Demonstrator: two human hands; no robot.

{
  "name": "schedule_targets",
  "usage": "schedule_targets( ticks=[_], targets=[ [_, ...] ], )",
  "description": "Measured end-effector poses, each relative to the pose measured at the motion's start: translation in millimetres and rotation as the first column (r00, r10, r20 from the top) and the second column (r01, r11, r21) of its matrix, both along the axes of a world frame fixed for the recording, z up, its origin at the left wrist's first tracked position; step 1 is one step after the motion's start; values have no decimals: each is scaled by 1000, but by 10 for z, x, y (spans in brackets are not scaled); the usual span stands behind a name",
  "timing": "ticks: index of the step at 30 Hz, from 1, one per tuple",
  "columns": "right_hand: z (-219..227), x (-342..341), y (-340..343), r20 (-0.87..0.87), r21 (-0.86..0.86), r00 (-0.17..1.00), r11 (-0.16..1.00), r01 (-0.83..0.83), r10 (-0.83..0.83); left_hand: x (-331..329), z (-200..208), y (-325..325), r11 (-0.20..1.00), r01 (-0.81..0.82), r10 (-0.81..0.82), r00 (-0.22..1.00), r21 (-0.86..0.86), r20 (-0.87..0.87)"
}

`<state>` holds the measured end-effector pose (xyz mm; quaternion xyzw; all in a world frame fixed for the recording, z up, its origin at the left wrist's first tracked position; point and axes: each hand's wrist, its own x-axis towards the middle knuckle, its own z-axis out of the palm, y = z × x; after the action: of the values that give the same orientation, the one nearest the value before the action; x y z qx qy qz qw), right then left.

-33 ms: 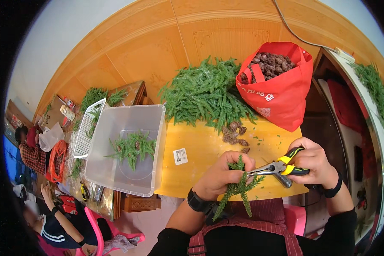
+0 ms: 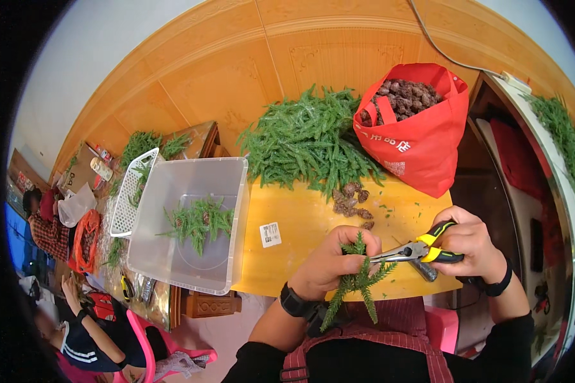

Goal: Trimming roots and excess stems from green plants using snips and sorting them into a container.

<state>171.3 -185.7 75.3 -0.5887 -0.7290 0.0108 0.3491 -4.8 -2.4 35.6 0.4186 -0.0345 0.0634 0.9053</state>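
My left hand (image 2: 335,258) pinches an artificial pine sprig (image 2: 358,287) between thumb and fingers, its green tips hanging below the hand. In my right hand (image 2: 469,242) are long-nose pliers (image 2: 397,253) with yellow and black handles. The jaws point left and reach the sprig beside my left fingertips. What the jaw tips grip, if anything, is too small to tell. Below the pliers a dark, narrow object (image 2: 424,270) lies on the yellow tabletop (image 2: 287,265). Several small brown pinecones (image 2: 348,203) are scattered beyond my hands.
A big heap of green sprigs (image 2: 306,140) lies at the back, beside a red bag (image 2: 421,150) full of pinecones. At left stands a clear plastic bin (image 2: 179,274) with some sprigs inside. A white label (image 2: 270,234) rests near it. Other people sit at the far left.
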Motion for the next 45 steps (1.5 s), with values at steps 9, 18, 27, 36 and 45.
schedule_targets(
  ticks=[9, 18, 27, 36, 45],
  targets=[
    [-91, -111, -69, -70, 10, 983, 986, 169, -168, 9, 198, -76, 398, -649, 567, 729, 648, 382],
    [-30, -44, -2, -1, 13, 995, 995, 102, -102, -38, 8, 6, 969, -214, 227, 968, 126, -103],
    [-47, -19, 53, 58, 80, 994, 993, 83, -88, -16, 23, 12, 991, -133, 135, 973, 26, -186],
    [-148, -140, -20, -114, -46, 976, 982, 184, -188, 31, 158, -41, 322, -656, 582, 706, 682, 404],
    [-71, 59, 74, 67, 14, 994, 996, 86, -86, -25, 12, 59, 982, -190, 187, 948, 16, -258]
  ],
)
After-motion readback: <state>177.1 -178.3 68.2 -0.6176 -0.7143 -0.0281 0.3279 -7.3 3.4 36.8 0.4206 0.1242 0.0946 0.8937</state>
